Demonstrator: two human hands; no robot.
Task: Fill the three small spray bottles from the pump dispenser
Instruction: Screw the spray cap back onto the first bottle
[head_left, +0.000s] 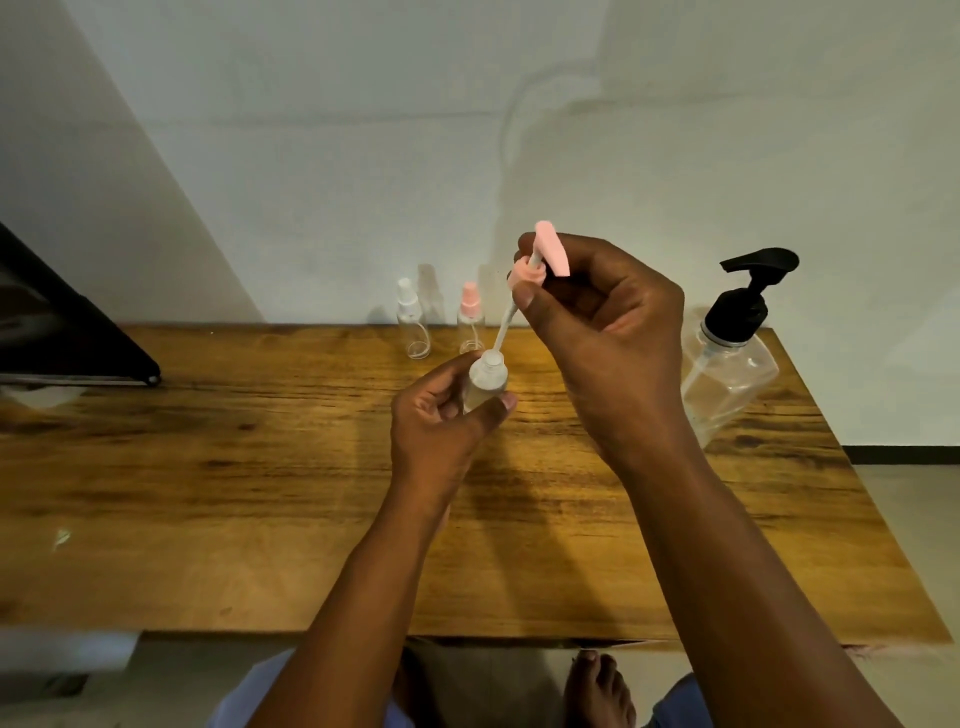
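1. The left hand curls round a small clear bottle, held uncapped above the tabletop.
2. The right hand pinches a pink pump top (its white dip tube slants down to the bottle's open mouth).
3. Two more small bottles, a white-capped one and a pink-capped one, stand by the wall.
4. The black-topped pump dispenser stands at the right; its liquid level is hard to make out.

free: table front, left | blocked: rear bottles, dispenser right
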